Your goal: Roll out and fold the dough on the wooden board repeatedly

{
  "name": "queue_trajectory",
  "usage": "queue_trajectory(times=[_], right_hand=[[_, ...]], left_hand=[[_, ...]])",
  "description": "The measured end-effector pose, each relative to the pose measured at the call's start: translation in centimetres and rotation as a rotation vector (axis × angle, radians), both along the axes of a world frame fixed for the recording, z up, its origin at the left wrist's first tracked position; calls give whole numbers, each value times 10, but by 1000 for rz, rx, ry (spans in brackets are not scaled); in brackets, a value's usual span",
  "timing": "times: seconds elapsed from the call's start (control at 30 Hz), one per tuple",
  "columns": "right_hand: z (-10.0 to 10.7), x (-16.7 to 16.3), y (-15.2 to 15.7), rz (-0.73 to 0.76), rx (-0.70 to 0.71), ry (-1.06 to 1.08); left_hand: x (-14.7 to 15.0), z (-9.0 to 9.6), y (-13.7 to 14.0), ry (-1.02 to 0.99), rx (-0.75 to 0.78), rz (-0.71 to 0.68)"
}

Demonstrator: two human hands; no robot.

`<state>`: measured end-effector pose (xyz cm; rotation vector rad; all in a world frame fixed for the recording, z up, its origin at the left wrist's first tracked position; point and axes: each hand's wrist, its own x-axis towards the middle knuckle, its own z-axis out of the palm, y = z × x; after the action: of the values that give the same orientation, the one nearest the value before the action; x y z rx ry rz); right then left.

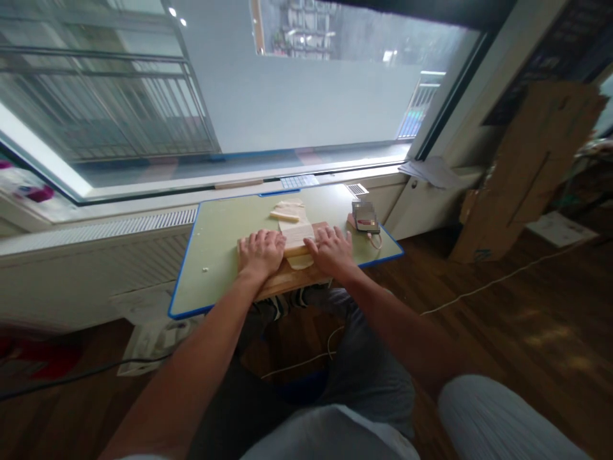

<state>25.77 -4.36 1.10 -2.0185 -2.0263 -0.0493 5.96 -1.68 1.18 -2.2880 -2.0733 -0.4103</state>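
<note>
A wooden rolling pin [295, 251] lies crosswise between my hands, over a long pale sheet of dough [295, 234]. Part of the dough shows on my side of the pin, and the rest stretches away from me past the edge of the wooden board [283, 278]. My left hand [261, 252] is closed over the pin's left end. On the right end sits my right hand [331, 250], its fingers bent over the pin and its thumb toward the middle. At the dough's far end lies a pale, stick-like strip [285, 216]; I cannot tell what it is.
The board rests on a small green table [218, 246] with a blue rim, against the window sill. A phone-like device [366, 217] with a blurred screen stands at the right. Small white bits [205, 269] lie at left. Cardboard [527, 172] leans farther right; a cable [498, 281] crosses the floor.
</note>
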Motion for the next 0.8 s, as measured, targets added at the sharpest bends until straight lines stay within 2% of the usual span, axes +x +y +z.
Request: queue_trajectory(times=[0.07, 0.17, 0.37, 0.6, 0.7, 0.8], right_hand=[[-3, 1, -5, -5, -2, -3], [-3, 1, 2, -1, 13, 1], [7, 1, 48, 4, -80, 4], [10, 6, 107, -39, -258, 133], [10, 7, 123, -62, -288, 158], [9, 7, 129, -76, -267, 164]], left_hand=[[-1, -4, -9, 12, 57, -15], [1, -2, -3, 6, 51, -5], [7, 14, 47, -31, -110, 32], [5, 9, 102, -66, -168, 23], [4, 9, 115, -83, -148, 49], [5, 10, 117, -95, -138, 66]])
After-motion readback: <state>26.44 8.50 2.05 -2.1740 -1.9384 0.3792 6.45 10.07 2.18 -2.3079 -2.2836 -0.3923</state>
